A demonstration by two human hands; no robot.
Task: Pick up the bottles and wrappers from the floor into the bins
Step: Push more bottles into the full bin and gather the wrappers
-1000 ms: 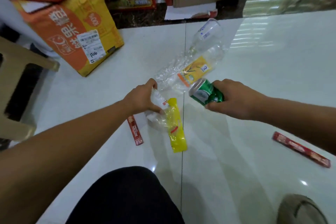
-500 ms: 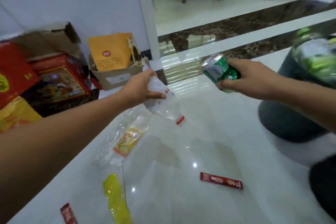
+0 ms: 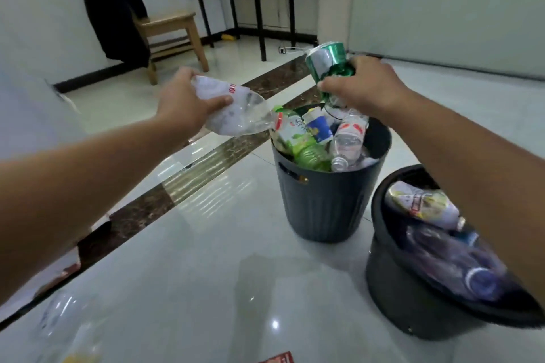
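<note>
place: plain office-like room | glossy tiled floor (image 3: pixel 206 274) | black-framed tables (image 3: pixel 259 9) | wooden stool (image 3: pixel 174 29) | hanging dark jacket (image 3: pixel 112 9)

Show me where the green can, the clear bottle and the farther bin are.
green can (image 3: pixel 324 62), head view, on its green and white side.
clear bottle (image 3: pixel 244 118), head view, on its crumpled body.
farther bin (image 3: pixel 324 203), head view, on its ribbed outer wall.

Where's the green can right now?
Head view, upper centre-right: the green can is gripped in the right hand, raised just above the far bin.
</note>
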